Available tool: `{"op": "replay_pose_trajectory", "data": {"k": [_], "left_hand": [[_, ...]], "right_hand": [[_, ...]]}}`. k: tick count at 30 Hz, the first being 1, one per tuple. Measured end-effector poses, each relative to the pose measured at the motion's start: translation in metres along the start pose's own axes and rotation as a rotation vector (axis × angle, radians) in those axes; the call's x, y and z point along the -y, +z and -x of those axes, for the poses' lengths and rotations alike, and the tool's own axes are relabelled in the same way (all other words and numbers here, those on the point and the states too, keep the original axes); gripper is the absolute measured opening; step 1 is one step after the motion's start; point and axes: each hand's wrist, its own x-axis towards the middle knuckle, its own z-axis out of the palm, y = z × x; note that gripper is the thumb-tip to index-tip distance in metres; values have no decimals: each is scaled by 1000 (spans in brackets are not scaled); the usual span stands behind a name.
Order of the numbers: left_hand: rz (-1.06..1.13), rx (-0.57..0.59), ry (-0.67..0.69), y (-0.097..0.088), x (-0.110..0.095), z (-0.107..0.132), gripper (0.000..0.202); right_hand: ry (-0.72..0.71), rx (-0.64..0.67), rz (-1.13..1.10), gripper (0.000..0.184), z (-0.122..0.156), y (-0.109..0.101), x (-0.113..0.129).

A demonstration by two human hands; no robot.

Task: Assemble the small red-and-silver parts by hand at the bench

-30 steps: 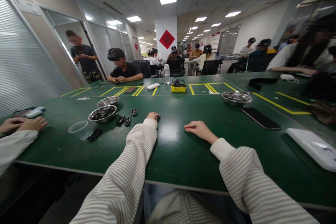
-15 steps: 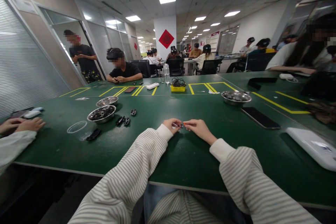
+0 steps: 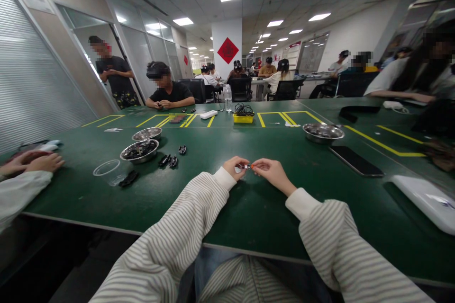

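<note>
My left hand and my right hand meet just above the green table, fingertips pinched together. Between them they grip a small part with an orange tip; it is too small to name. Both arms wear striped sleeves. A steel bowl of dark parts sits to the left of my hands, with a few loose black parts on the table beside it.
A second steel bowl, a clear plastic cup and a black piece lie at left. Another bowl, a phone and a white device are at right. A neighbour's hands rest at far left.
My left hand moved from the table at left to meet my right hand. Both now pinch the small part, raised slightly off the table.
</note>
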Motion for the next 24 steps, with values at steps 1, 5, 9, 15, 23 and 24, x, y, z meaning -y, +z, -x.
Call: {"op": "replay_pose_trajectory", "data": {"k": [1, 5, 9, 15, 23, 24], "left_hand": [[1, -3, 8, 0, 0, 0, 24], [-11, 13, 35, 0, 0, 0, 22], [-52, 25, 28, 1, -1, 1, 19], [-146, 33, 48, -1, 0, 2, 19], [-194, 76, 50, 1, 2, 3, 18], [-208, 75, 52, 2, 2, 3, 19]], "right_hand": [[-2, 0, 5, 27, 0, 0, 0], [-12, 19, 25, 27, 1, 0, 0], [-11, 24, 10, 28, 1, 0, -2], [34, 76, -50, 28, -1, -1, -5], [49, 30, 6, 25, -1, 3, -4], [47, 22, 35, 24, -1, 3, -4]]}}
